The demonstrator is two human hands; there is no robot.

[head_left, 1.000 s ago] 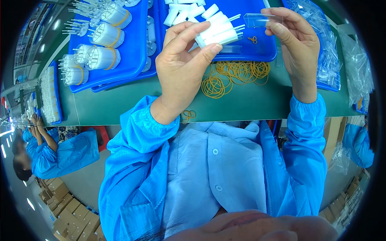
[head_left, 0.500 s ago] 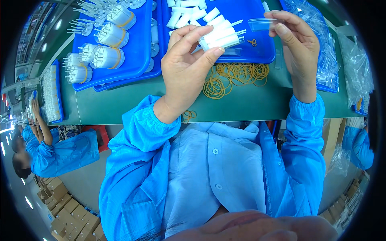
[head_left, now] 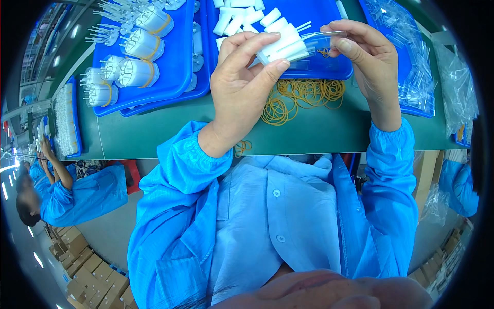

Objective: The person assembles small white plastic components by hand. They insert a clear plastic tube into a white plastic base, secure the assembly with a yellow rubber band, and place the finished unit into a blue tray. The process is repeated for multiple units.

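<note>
My left hand [head_left: 239, 87] is closed, thumb and fingers pinching a bundle of white cylinders [head_left: 288, 45] with thin white rods sticking out toward the right. My right hand [head_left: 375, 64] grips a clear plastic strip [head_left: 323, 40] between thumb and fingers. The strip's left end reaches the rod side of the bundle; whether it slides in between the pieces or only touches them I cannot tell. Both hands are raised over the near part of a blue tray [head_left: 339, 71], where loose white cylinders [head_left: 236, 23] lie.
Blue trays at left [head_left: 177, 98] hold banded white bundles [head_left: 139, 74]. Yellow rubber bands [head_left: 303, 95] lie on the green table [head_left: 180, 136]. A right-hand tray [head_left: 411, 110] carries clear plastic pieces [head_left: 406, 41], beside plastic bags [head_left: 455, 82]. A co-worker [head_left: 77, 190] sits at far left.
My right hand has moved slightly left and down, bringing the clear strip from apart to the rod end of the bundle. My left hand has barely shifted.
</note>
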